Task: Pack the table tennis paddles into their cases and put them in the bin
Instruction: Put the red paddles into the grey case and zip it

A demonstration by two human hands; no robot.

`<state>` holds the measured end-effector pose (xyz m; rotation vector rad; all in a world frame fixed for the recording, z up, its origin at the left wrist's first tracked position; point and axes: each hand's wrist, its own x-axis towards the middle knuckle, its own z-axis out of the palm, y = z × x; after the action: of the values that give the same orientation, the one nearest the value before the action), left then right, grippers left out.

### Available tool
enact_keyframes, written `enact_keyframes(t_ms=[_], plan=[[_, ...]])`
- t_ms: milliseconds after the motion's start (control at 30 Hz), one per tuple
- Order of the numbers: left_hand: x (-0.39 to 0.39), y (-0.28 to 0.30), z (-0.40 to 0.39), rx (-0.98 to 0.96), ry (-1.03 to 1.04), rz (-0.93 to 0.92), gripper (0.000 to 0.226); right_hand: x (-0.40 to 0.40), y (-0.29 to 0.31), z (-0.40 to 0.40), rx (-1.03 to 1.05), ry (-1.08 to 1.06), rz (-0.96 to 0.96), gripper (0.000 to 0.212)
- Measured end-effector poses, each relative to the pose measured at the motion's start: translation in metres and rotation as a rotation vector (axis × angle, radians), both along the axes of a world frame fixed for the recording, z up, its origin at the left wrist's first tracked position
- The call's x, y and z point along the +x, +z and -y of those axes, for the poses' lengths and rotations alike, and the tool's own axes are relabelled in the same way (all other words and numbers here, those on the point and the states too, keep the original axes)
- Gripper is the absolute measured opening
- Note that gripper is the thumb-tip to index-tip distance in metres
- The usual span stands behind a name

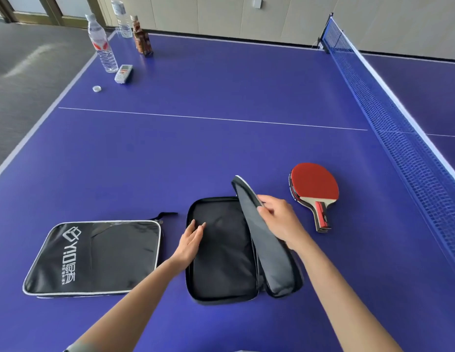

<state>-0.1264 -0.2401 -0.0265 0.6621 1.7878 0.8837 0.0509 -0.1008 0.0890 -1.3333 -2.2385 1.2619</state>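
Both forearms enter from the bottom edge, cut off there, onto the blue desk (221, 153). The left hand (190, 241) lies flat with straight fingers on the dark fabric lining of the open case (221, 252), a soft black rectangle with rounded corners; what lies under the palm is hidden. The right hand (278, 218) pinches the edge of the case's grey lid flap (262, 240), held raised at a slant, its outer face turned away. Just left lies a closed case (94, 257), glossy black with white piping, a white logo and a short strap at its far corner. Right of the open case, apart from it, a paddle (314, 191) rests flat, red rubber up, handle toward the viewer; it seems to sit on a second paddle, though only a dark rim shows. Far left stand three bottles (102, 44), with a small white device (123, 73) and a cap (96, 88) nearby, details blurred. The net (389, 118) crosses at right
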Motion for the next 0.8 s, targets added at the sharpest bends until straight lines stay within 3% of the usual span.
enact_keyframes(t_ms=[167, 333, 467, 567, 667, 800], plan=[[0.007, -0.010, -0.004, -0.139, -0.181, -0.249, 0.048, 0.052, -0.005, -0.032, -0.105, -0.206, -0.116, 0.028], [0.001, -0.013, -0.004, -0.198, -0.221, -0.408, 0.048, 0.093, -0.046, -0.047, -0.217, -0.381, -0.035, 0.018], [-0.004, -0.010, -0.004, -0.260, -0.272, -0.495, 0.049, 0.113, -0.086, -0.031, -0.187, -0.487, 0.129, 0.029], [0.004, -0.010, -0.009, -0.321, -0.366, -0.680, 0.059, 0.105, -0.107, -0.008, 0.000, -0.391, 0.230, 0.042], [0.022, -0.011, -0.021, -0.222, -0.419, -0.839, 0.066, 0.085, -0.120, 0.005, 0.360, -0.176, 0.329, 0.058], [0.039, -0.020, -0.033, -0.149, -0.581, -0.945, 0.065, 0.053, -0.129, 0.009, 0.433, 0.137, 0.468, 0.061]])
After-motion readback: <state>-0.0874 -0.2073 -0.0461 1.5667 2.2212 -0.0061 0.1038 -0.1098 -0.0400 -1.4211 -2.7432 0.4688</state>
